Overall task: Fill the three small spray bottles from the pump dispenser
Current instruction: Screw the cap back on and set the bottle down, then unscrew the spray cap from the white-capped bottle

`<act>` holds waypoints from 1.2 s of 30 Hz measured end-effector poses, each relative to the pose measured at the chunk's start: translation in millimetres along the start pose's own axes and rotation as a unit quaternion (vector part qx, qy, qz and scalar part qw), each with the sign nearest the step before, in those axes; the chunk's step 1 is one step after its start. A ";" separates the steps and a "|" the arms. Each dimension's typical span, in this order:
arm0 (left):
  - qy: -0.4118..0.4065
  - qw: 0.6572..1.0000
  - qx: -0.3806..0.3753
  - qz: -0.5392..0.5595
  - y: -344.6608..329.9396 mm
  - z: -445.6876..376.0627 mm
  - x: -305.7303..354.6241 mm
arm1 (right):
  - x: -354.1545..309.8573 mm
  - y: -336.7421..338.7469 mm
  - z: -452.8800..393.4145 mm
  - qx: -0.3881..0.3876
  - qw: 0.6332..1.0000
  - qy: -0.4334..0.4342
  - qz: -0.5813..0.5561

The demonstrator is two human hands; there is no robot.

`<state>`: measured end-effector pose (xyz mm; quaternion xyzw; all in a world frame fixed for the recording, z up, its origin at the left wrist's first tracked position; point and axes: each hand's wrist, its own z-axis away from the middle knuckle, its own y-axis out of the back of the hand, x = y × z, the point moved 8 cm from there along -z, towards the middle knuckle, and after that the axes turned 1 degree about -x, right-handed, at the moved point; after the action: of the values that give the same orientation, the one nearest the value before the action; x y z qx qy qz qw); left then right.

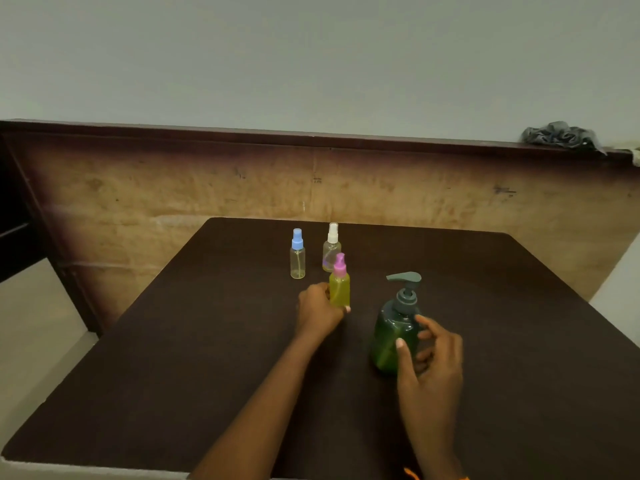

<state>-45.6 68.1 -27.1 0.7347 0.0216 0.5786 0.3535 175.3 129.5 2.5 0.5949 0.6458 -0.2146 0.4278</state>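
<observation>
Three small spray bottles stand upright on the dark table [207, 358]. The pink-capped bottle [339, 284] holds yellow-green liquid, and my left hand [320, 310] grips its lower part. Behind it stand a blue-capped clear bottle [297, 254] and a white-capped clear bottle [331, 245]; both look nearly empty. The green pump dispenser [394, 327] with a grey pump head stands to the right. My right hand [429, 362] is beside the dispenser's right side with fingers spread loosely, thumb touching its body.
A worn wooden panel [311, 181] rises behind the table with a grey crumpled cloth [561, 135] on its top ledge at the far right. The table's near edge runs along the bottom left.
</observation>
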 end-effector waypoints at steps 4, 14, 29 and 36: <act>-0.006 1.000 -0.017 -0.015 -25.3 -30.7 5.4 | 25.8 -8.3 -1.3 -0.038 0.996 -0.049 0.060; -0.049 0.999 -0.008 0.014 -60.4 -82.1 17.4 | 61.8 -33.1 -29.7 -0.194 0.968 -0.151 -0.045; -0.089 0.990 0.088 0.058 -65.8 -94.6 23.9 | 81.0 -33.4 -38.2 -0.176 0.971 -0.147 -0.063; -0.106 0.955 0.276 0.003 -19.4 -79.7 26.9 | 77.9 -32.7 -38.8 -0.181 0.972 -0.137 -0.062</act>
<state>-98.4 133.9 -8.8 0.8609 0.1401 0.4698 0.1358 138.4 199.0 -47.0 0.4315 0.6443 -0.1998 0.5990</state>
